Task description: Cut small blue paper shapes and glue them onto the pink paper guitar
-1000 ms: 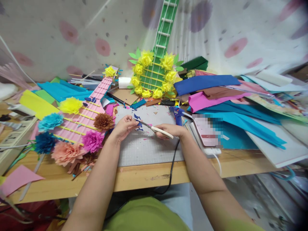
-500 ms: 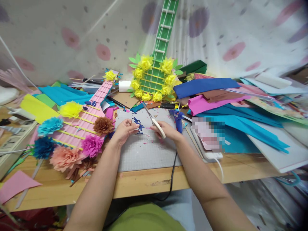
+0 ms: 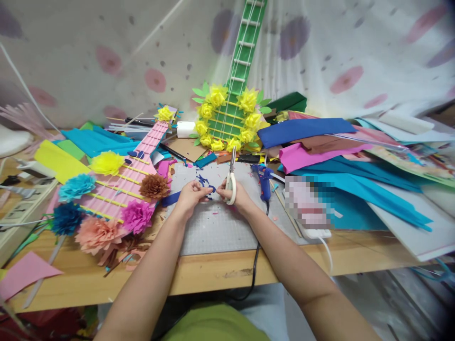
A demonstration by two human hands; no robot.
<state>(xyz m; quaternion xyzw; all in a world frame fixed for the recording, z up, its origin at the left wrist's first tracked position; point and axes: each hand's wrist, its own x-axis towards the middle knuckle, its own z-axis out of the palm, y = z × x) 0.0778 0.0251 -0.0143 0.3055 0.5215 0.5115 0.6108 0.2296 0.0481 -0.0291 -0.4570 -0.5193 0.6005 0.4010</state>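
Leftward, a pink guitar [image 3: 119, 187] is set on the table [image 3: 199, 277]; over the mat [image 3: 220, 234], a blue scrap [image 3: 212, 188] is pinched by the fingers [image 3: 202, 192] of the left hand [image 3: 191, 197]; scissors [image 3: 231, 177] are gripped by those of the right hand [image 3: 241, 195].

A small dark blue piece [image 3: 213, 188] spans the fingertips of the left hand [image 3: 191, 196] and right hand [image 3: 239, 195], its outline partly hidden. The scissors [image 3: 231, 185], cream-handled, sit in the right hand, metal blades together, pointing forward. Slender dark blue scraps [image 3: 203, 181] lie just beyond the left fingertips.
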